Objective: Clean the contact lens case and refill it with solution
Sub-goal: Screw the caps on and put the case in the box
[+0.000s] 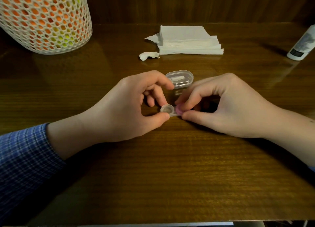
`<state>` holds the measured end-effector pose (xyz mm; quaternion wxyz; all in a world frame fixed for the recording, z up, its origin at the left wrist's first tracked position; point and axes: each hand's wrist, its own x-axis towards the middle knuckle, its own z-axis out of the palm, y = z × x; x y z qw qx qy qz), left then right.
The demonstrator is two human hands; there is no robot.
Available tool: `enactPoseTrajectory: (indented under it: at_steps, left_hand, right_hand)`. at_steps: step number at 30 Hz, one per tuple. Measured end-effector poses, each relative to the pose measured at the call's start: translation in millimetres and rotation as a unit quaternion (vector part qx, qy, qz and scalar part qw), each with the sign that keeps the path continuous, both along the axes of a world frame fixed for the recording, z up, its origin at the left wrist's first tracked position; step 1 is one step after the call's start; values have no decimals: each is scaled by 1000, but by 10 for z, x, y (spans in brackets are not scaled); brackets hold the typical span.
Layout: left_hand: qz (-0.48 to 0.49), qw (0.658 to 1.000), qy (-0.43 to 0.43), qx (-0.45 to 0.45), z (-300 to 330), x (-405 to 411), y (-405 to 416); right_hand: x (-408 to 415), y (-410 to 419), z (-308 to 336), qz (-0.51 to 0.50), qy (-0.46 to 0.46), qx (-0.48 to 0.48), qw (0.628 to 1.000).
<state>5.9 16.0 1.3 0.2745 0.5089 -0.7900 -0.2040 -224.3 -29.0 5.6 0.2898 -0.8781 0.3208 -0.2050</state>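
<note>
A small contact lens case of clear plastic [167, 111], two round wells joined by a flat bridge, lies low on the dark brown wooden bench [170, 167] at its middle, between the two hands. Its left well is uncovered and looks hollow and translucent. The right well carries a round pink cap [179, 111].

The left hand [129, 105] pinches the uncovered well, thumb at its near edge and a fingertip at its far edge. The right hand [225, 107] pinches the pink cap between thumb and forefinger, the other fingers curled behind.

Just beyond the hands stands a clear oval plastic box [180, 79] with something pale inside. Farther back lies a stack of folded white paper tissues [187, 40], with a crumpled white scrap [148, 55] near its left corner. A white bottle with a dark label [302, 46] stands at the right edge, and a white mesh basket showing orange and yellow inside [44, 18] at the far left.
</note>
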Motion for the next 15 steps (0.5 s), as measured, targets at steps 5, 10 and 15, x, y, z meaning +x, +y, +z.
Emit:
enactPoseTrajectory:
  at_steps: [5,10,15]
  left_hand:
    - [-5,1000,-2,-4,-6,-11,-5]
    - [-9,1000,-2,-9,-12,-5,-6]
    - [-15,1000,2,-11,-16,0,-13]
  right_hand:
    - [69,47,-18,-33,-19,-11,999]
    - [78,42,-5,-23,-11,-21,999]
    - [7,-9,46,4,4,17,1000]
